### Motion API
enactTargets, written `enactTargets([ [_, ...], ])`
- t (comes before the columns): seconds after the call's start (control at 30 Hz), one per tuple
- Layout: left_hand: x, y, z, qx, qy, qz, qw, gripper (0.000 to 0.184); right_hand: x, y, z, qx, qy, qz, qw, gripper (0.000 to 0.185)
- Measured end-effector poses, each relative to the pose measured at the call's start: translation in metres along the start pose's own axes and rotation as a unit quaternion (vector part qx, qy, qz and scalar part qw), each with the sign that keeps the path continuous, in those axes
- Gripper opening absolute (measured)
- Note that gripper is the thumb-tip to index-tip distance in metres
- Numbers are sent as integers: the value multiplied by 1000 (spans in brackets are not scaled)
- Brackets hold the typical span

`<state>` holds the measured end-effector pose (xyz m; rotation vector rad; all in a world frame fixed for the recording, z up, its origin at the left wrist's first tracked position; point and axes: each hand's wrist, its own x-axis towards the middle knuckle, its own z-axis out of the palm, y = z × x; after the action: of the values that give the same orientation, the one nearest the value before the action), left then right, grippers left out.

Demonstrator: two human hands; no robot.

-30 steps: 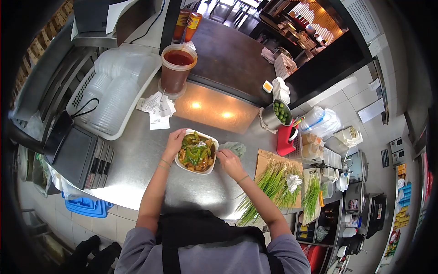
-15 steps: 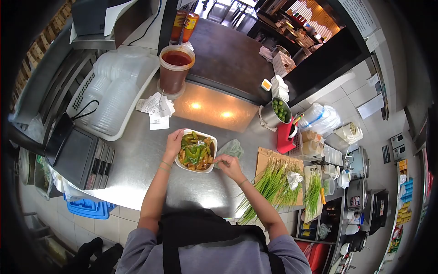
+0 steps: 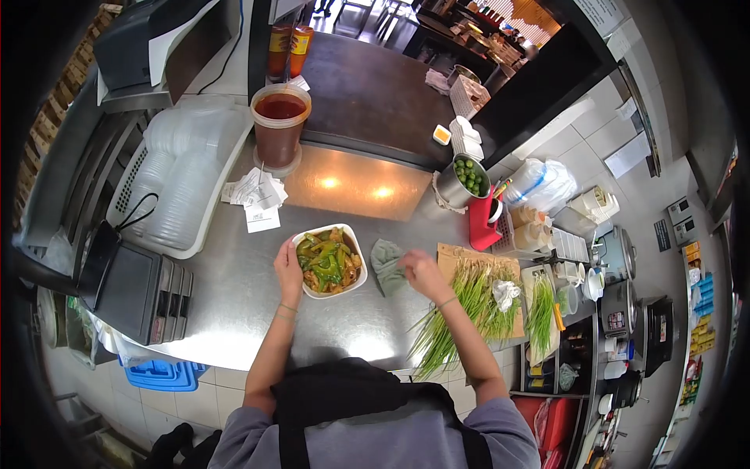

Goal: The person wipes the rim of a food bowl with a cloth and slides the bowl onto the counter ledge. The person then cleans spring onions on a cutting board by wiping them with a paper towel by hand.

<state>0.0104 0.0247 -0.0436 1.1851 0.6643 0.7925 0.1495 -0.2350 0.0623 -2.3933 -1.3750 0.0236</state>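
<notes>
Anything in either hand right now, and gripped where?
Left hand: holds the bowl by its left side. Right hand: blurred at the green cloth's edge; can't tell if it grips it.

Tub of red sauce; paper slips nearby

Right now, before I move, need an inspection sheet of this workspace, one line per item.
Surface: steel counter, shiny, with bright reflections
Job's things: white bowl of food on the counter; green cloth beside it
Clutter: paper slips, tub of red liquid, long green stalks
Hands: left hand holds bowl's left side; right hand blurred by the cloth, contact unclear
Cables: dark cable upper left
Surroundings: blue container below the counter
</notes>
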Motion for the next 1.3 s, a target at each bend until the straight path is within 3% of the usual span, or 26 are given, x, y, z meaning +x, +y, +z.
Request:
enactTargets([
  [0.1, -7, 4, -11, -7, 5, -13, 1000, 29, -45, 13, 41, -69, -32, -32, 997, 11],
  [0.2, -13, 11, -35, -1, -14, -72, 997, 29, -26, 11, -5, -61, -183, 50, 980, 13],
  [0.3, 3, 16, -54, 57, -58, -88, 993, 31, 2, 11, -10, -120, -23, 156, 980, 16],
  [0.33, 6, 20, -57, 86, -73, -85, 990, 31, 8, 14, -1, -55, 7, 183, 982, 16],
  [0.4, 21, 31, -50, 185, -88, -19, 979, 31, 20, 27, 29, 77, 70, 231, 967, 16],
  [0.53, 48, 55, -15, 215, -154, 130, 956, 25, 36, 43, 49, 104, -19, 253, 962, 20],
  [0.6, 57, 73, 4, 290, -227, 205, 907, 20, 50, 53, 45, 152, -65, 267, 949, 25],
  [0.7, 71, 75, 36, 394, -336, 297, 802, 13, 69, 67, 75, 233, -68, 174, 954, 25],
  [0.8, 72, 71, 65, 505, -403, 297, 703, 10, 84, 18, 69, 478, -84, 210, 849, 18],
  [0.83, 73, 71, 72, 543, -417, 283, 672, 10, 86, 13, 69, 467, -77, 200, 858, 16],
  [0.9, 72, 70, 79, 555, -399, 310, 661, 10, 81, 2, 70, 448, -63, 182, 873, 10],
  [1.07, 77, 57, 79, 556, -380, 335, 659, 10, 58, -27, 45, 195, 5, 27, 980, 6],
  [1.2, 75, 56, 77, 557, -379, 319, 667, 11, 38, -42, 34, -40, -1, -60, 997, 9],
  [1.3, 75, 58, 73, 566, -374, 315, 664, 10, 25, -50, 22, -40, -35, -107, 993, 15],
])
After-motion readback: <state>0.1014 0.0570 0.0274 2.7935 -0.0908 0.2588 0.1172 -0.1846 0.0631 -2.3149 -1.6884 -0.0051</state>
